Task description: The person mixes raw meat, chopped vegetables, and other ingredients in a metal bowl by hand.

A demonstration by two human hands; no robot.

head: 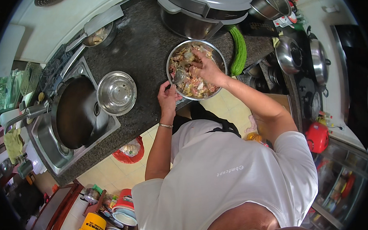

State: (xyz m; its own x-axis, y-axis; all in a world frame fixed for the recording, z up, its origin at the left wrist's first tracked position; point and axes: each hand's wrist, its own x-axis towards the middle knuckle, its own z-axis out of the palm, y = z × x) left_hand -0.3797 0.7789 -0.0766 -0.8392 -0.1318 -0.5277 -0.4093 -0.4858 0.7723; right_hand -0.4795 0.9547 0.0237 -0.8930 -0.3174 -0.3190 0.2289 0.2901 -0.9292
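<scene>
A round stainless steel bowl [223, 57] stands on the dark stone counter and holds cut raw meat mixed with thin yellowish shreds. The fingers of my right hand [209, 70] are spread in this mixture; whether they grip a piece cannot be told. My left hand [168, 98] holds the bowl's rim at its lower left edge, and a bracelet circles that wrist. A rounded, shiny metal thing, perhaps a spoon [180, 75], lies in the bowl near the left wall. To the left stands a smaller metal bowl [117, 93] with nothing visible in it.
A large electric pressure cooker [191, 24] stands behind the bowl, with a long green gourd [238, 51] at its right. A dark wok [74, 113] rests over the sink [48, 147] at left. A cleaver [104, 20] lies across a pot [110, 34] of pale pieces.
</scene>
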